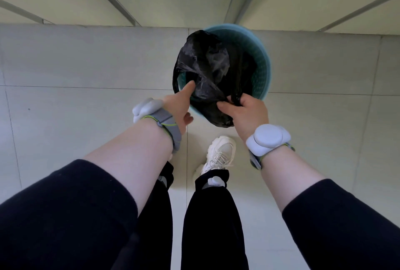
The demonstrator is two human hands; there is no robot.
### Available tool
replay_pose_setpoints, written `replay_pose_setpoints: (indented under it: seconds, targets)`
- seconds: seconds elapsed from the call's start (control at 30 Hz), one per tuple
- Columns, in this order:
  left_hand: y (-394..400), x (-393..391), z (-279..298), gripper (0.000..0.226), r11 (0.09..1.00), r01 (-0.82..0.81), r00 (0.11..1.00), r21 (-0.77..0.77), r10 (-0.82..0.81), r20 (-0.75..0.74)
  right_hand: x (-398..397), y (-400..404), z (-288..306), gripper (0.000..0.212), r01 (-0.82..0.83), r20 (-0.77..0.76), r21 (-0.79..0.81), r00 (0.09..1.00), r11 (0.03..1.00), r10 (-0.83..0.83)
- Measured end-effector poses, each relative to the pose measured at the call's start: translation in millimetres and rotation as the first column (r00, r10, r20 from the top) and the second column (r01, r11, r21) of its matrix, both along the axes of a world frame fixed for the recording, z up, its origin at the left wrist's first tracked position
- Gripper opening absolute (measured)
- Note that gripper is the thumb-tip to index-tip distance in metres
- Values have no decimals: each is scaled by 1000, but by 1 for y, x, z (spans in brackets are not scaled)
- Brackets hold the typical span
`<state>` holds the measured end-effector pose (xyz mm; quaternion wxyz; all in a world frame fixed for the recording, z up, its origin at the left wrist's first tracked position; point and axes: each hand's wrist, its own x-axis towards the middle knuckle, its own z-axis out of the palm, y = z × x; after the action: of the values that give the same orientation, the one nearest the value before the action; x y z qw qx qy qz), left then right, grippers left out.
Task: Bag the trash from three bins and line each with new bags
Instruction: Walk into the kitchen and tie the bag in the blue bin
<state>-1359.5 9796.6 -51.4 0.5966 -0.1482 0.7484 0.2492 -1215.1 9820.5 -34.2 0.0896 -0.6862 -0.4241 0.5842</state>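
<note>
A teal perforated plastic bin (260, 64) stands on the tiled floor against the wall. A black plastic bag (207, 64) lies crumpled over its mouth and hangs over the near rim. My right hand (246, 111) pinches a bunched edge of the bag at the near rim. My left hand (180, 105) is at the bin's left rim, thumb pressed against the bag's fold; its fingers are hidden behind the bag and rim. What lies inside the bin is hidden by the bag.
The wall with its grey vertical strips (121, 3) rises just behind the bin. My white shoe (220, 153) stands close in front of the bin. Pale floor tiles (86, 96) spread to the left and right.
</note>
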Motion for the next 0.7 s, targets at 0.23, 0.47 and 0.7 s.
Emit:
replay_pose_setpoints:
  seconds: [0.23,0.47,0.7]
  targets:
    - [25,-1,28,17,840,-409,912,356,388,133,9,-2,15,21,-18,74,130,997,991,9]
    - [22,-3,90,3,761,237,932,604,-3,-362,24,15,53,14,-100,243,488,970,867,-25]
    - [28,1,105,35,554,363,930,749,-266,-255,25,29,85,8,-180,169,508,980,842,107]
